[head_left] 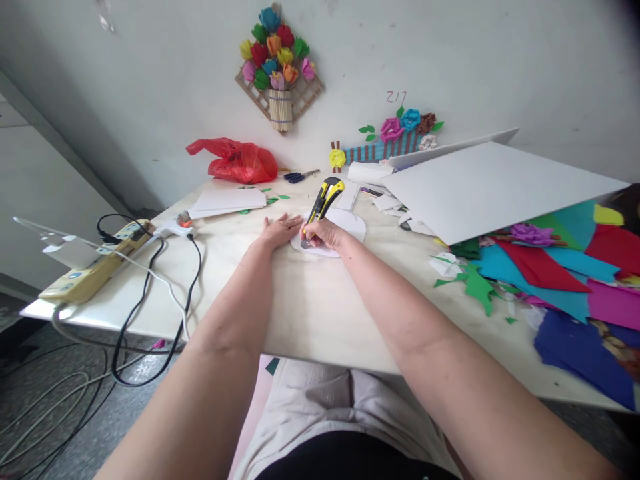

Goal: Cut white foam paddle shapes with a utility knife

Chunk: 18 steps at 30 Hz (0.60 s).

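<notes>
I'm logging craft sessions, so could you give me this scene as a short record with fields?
left hand: left hand, flat at the edge of the white piece
right hand: right hand, gripping a yellow-and-black utility knife over that piece
left side: power strip with cables
back: red bag, scissors
right side: large white board, coloured scraps
wall: craft flowers

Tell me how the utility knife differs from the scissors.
The utility knife is yellow and black; the scissors have dark blue handles. The utility knife is held tilted in the right hand; the scissors lie flat on the table, untouched. Both are cutting tools.
</notes>
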### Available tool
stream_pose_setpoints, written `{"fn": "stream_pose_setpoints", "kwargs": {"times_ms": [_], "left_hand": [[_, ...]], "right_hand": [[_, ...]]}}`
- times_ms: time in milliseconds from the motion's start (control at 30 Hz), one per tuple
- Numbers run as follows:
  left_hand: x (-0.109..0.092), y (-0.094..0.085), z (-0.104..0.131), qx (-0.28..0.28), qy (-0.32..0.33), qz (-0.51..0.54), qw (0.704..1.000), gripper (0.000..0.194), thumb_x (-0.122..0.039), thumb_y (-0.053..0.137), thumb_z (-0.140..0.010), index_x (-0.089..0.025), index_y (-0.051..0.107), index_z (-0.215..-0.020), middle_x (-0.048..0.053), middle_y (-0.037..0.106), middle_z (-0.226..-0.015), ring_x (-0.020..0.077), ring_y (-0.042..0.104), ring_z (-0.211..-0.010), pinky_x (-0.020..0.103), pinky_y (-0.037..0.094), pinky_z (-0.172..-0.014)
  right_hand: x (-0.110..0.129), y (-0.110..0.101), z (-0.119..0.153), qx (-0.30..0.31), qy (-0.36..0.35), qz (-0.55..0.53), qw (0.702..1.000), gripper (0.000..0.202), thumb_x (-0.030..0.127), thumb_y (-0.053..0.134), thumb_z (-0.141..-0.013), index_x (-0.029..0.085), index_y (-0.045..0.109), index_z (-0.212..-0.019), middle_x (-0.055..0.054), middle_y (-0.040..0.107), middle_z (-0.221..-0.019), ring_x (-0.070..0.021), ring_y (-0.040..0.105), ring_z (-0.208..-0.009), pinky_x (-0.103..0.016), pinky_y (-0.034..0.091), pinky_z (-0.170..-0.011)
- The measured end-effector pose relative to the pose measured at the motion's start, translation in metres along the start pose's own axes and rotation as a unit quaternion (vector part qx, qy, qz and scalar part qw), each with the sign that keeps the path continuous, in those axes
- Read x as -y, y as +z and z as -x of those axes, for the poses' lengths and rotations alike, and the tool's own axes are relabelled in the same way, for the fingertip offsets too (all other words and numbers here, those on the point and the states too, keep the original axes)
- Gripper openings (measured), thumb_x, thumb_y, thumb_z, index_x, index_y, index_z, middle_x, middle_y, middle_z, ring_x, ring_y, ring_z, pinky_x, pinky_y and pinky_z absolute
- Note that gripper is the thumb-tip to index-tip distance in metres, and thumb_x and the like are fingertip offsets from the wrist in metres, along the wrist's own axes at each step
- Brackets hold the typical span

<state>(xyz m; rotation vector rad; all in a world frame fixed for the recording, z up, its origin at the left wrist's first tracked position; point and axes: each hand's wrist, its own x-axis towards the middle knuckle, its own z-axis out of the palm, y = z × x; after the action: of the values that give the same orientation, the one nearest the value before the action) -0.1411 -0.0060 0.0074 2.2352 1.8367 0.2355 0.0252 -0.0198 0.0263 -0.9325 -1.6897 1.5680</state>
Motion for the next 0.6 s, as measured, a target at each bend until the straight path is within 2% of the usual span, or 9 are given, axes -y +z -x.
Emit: {"fn": "stream_pose_setpoints", "kwargs": {"times_ms": [233,400,533,600], "left_hand": [[0.002,0.001,-0.002,-0.001,0.005,-0.008,1.000,0.049,-0.045,0.027,-0.097,-0.045,0.039,-0.144,-0.008,0.030,-0.157,0.0274,0.017,-0.148,0.068,-0.002,-0.111],[-0.002,0.000,-0.001,-0.010,0.008,-0.014,1.000,0.050,-0.040,0.029,-0.096,-0.043,0.040,-0.144,-0.007,0.037,-0.154,0.0265,0.021,-0.147,0.067,-0.002,-0.112],[-0.010,-0.001,0.000,-0.042,-0.010,-0.030,0.999,0.050,-0.038,0.034,-0.095,-0.040,0.042,-0.144,-0.005,0.040,-0.153,0.0269,0.020,-0.147,0.068,-0.001,-0.112],[-0.012,-0.001,0.000,-0.072,-0.034,-0.046,0.996,0.046,-0.039,0.039,-0.094,-0.038,0.050,-0.138,-0.002,0.046,-0.149,0.0276,0.024,-0.146,0.066,0.000,-0.112]], "right_hand": [[-0.001,-0.001,-0.001,0.001,-0.006,0.011,1.000,0.010,0.011,0.045,-0.047,0.014,0.055,-0.049,0.002,0.045,-0.037,-0.0073,0.037,-0.032,-0.019,0.024,-0.033],[-0.001,0.002,0.002,-0.012,-0.015,0.013,1.000,0.010,0.013,0.046,-0.047,0.014,0.056,-0.051,0.003,0.044,-0.035,-0.0075,0.038,-0.032,-0.019,0.024,-0.034],[0.002,0.004,0.004,-0.032,-0.012,0.017,0.999,0.011,0.014,0.047,-0.048,0.014,0.057,-0.052,0.003,0.044,-0.035,-0.0077,0.040,-0.032,-0.018,0.024,-0.034],[0.002,0.005,0.003,-0.039,-0.010,0.014,0.999,0.011,0.014,0.047,-0.048,0.014,0.057,-0.053,0.004,0.044,-0.034,-0.0075,0.039,-0.032,-0.018,0.024,-0.035]]}}
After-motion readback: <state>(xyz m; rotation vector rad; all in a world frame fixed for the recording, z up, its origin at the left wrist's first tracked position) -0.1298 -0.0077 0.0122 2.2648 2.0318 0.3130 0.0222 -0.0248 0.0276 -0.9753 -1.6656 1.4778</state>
